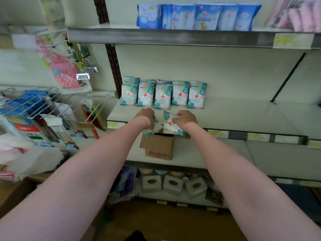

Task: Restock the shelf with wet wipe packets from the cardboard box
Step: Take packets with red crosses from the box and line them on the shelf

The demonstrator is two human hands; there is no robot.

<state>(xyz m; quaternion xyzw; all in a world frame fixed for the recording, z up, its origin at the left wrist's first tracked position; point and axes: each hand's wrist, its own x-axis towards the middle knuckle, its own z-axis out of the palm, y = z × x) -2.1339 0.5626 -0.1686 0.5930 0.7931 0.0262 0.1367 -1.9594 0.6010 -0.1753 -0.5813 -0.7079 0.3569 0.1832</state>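
Observation:
A small brown cardboard box (157, 146) stands open on the lower shelf. Just above it, my left hand (145, 116) grips a teal-and-white wet wipe packet (150, 130) with a red cross. My right hand (185, 118) grips another such packet (172, 126), tilted, beside the first. Both hands hover at the front edge of the middle shelf (234, 113). Several wet wipe packets (162, 95) stand upright in rows at the back left of that shelf.
Blue packets (198, 17) line the top shelf and pink packs (300, 16) sit to their right. Wire hooks with hanging goods (43, 105) jut out at left. Tissue boxes (173, 184) fill the bottom shelf. The middle shelf's right part is bare.

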